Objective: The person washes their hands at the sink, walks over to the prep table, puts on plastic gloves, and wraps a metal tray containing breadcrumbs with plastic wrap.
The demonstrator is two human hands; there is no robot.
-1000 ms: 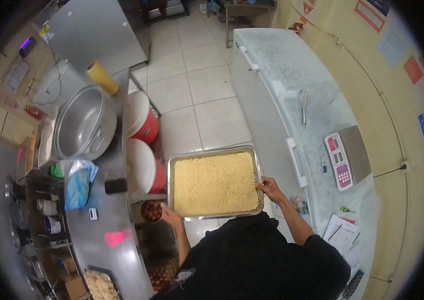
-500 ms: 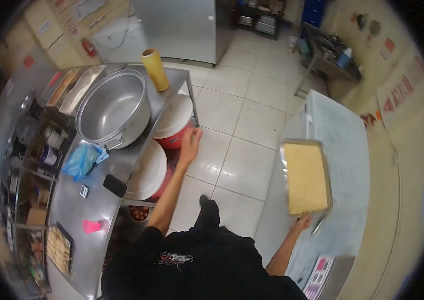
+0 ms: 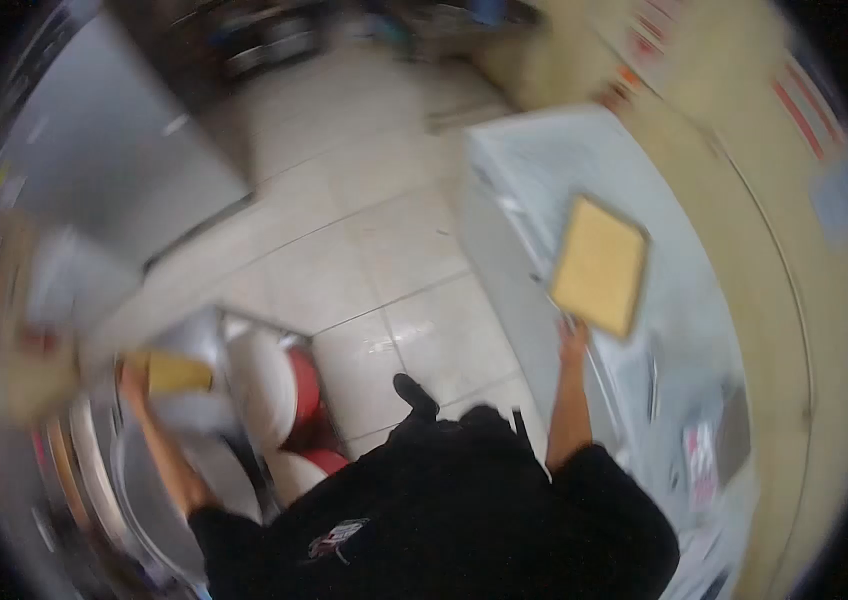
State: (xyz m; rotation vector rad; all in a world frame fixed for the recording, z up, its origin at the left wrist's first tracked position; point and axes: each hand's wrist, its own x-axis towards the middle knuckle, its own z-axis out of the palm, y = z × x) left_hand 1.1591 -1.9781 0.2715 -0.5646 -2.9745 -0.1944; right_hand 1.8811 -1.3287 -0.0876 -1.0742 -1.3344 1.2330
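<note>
Evidently two jobs split between the hands: left hand (image 3: 134, 380) closed on the yellow roll's (image 3: 182, 373) end, left of frame. Right hand (image 3: 572, 336) at the filled tray's (image 3: 599, 265) near edge, grip too blurred to tell. Tray lies on chest freezer (image 3: 534, 150), right of centre.

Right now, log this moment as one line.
left hand: at yellow roll | right hand: at near edge of tray | tray: on freezer | view: blurred
</note>
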